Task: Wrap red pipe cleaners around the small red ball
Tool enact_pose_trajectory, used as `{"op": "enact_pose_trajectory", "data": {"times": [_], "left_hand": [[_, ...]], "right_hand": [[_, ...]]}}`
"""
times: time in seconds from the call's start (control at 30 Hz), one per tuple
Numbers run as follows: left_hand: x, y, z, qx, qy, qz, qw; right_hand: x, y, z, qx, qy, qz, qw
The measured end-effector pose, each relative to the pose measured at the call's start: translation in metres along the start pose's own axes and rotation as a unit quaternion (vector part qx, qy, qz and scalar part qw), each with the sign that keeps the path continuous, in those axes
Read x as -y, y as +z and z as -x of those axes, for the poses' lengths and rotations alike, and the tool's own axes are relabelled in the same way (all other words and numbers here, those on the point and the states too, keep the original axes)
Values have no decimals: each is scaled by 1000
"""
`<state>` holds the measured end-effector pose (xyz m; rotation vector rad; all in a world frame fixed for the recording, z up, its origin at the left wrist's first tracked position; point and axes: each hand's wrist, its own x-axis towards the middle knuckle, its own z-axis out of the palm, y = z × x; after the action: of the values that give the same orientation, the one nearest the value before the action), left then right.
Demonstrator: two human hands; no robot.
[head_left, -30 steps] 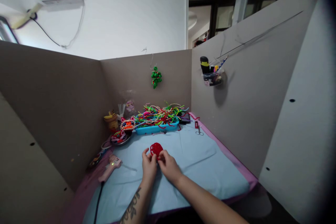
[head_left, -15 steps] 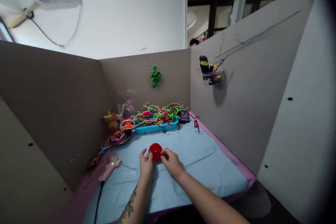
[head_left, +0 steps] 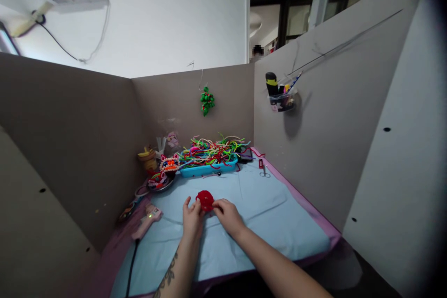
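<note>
A round, red, fuzzy-looking piece (head_left: 206, 200) is held up just above the pale blue cloth (head_left: 258, 223). My left hand (head_left: 192, 216) grips its left edge between thumb and fingers, with the index finger raised. My right hand (head_left: 227, 215) pinches the right edge with thumb and forefinger. The exact make of the red piece is too small to tell. To the left of my hands, a pink glue gun (head_left: 146, 223) with a small lit lamp lies on the cloth, its black cord running toward me.
Behind my hands stands a blue tray (head_left: 209, 169) heaped with colourful pipe cleaners (head_left: 213, 151). Small scissors (head_left: 265, 173) lie at right. A metal bowl (head_left: 161, 187) of finished pieces is at left. Grey partitions (head_left: 195, 121) enclose the table; a clear cup (head_left: 282, 102) hangs on the right one.
Both hands have shifted slightly left with the red piece, which has turned a little. Everything else on the table stays in place.
</note>
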<state>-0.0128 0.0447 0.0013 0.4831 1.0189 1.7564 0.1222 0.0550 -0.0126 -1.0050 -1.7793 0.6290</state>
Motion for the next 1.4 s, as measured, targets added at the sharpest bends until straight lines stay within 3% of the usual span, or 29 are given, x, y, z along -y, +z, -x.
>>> {"op": "enact_pose_trajectory", "data": {"times": [0.37,0.63,0.8,0.93,1.03,1.2,1.4], "left_hand": [[-7,4,1,5,-67,77,995],[-10,5,7,39,-89,56,994],[-12,4,6,27,-106,61,992],[-11,4,8,46,-119,50,991],[-10,4,11,82,-112,45,989],[-8,4,16,164,-90,17,982],[-1,8,23,201,20,-95,975]], "right_hand": [[-4,-1,-3,-20,22,27,999],[-7,1,-2,-6,30,46,998],[-11,2,-1,-49,10,23,998],[-11,-2,-2,18,-17,-56,998],[-10,-2,-2,47,-23,-96,994],[-16,4,-2,15,23,-133,991],[-15,3,-4,10,57,-180,982]]}}
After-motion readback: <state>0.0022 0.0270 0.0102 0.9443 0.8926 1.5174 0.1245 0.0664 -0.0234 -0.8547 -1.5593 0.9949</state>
